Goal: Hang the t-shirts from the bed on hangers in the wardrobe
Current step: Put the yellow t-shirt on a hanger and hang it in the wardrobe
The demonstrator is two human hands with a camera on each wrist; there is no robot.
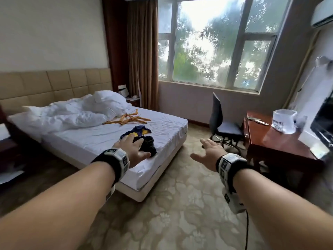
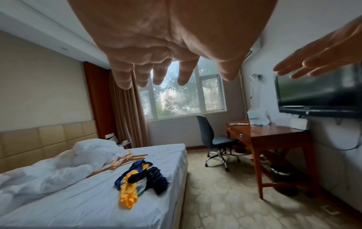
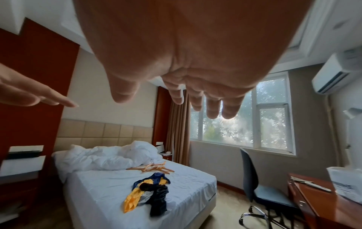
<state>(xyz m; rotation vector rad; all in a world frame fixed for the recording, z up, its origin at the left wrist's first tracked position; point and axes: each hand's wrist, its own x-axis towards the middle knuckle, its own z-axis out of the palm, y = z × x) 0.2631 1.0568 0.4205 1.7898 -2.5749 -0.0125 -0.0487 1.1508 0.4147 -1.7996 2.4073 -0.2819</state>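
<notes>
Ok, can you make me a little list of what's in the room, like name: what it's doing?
left hand: open, stretched toward the bed, holding nothing
right hand: open, held out over the carpet, holding nothing
t-shirts: crumpled heap on the bed, blue, yellow and dark
hangers: wooden, piled on the bed beyond the t-shirts
bed: white sheet, rumpled duvet at the head end
chair: stands between bed and desk
desk: wooden, on the right
wardrobe: not in view

The bed (image 1: 100, 139) wears white sheets, the crumpled t-shirts (image 2: 137, 179) navy and yellow (one nearly black). Hangers (image 1: 129, 119) are orange-tan wood; the carpet (image 1: 180, 213) shows a beige floral pattern.
</notes>
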